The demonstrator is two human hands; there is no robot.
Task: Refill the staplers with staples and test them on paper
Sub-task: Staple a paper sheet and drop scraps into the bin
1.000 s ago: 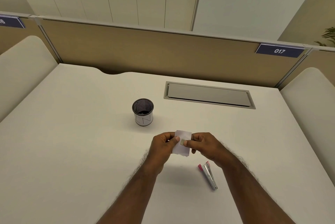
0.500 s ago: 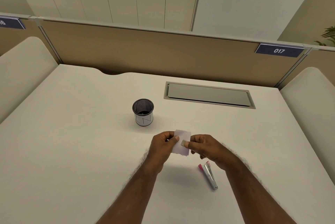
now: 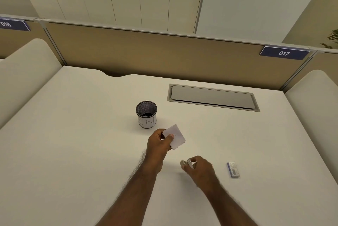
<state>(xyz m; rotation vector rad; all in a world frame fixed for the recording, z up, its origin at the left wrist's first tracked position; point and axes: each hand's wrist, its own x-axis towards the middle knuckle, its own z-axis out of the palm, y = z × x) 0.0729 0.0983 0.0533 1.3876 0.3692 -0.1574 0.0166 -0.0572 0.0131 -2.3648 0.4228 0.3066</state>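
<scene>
White paper, a small folded slip (image 3: 175,137), is pinched between the thumb and fingers of the left hand (image 3: 160,145) and held just above the pale desk (image 3: 73,143). The slip is tilted, its long axis running from upper left to lower right, with the free corner pointing right, away from the hand. Nearer the camera and to the right, the right hand (image 3: 200,169) is curled over a small stapler (image 3: 188,163); only the metallic front end is seen, poking out up and to the left past the fingers, and motion blur leaves it unclear how firmly it is clasped. A small box of staples (image 3: 233,169) lies flat on the desk to the right of that hand, apart from it, its long axis running roughly away from the camera. A black mesh pen cup (image 3: 146,115) with a white paper band stands upright beyond the left hand. A closed grey cable hatch (image 3: 213,97) is set into the desk further back.
</scene>
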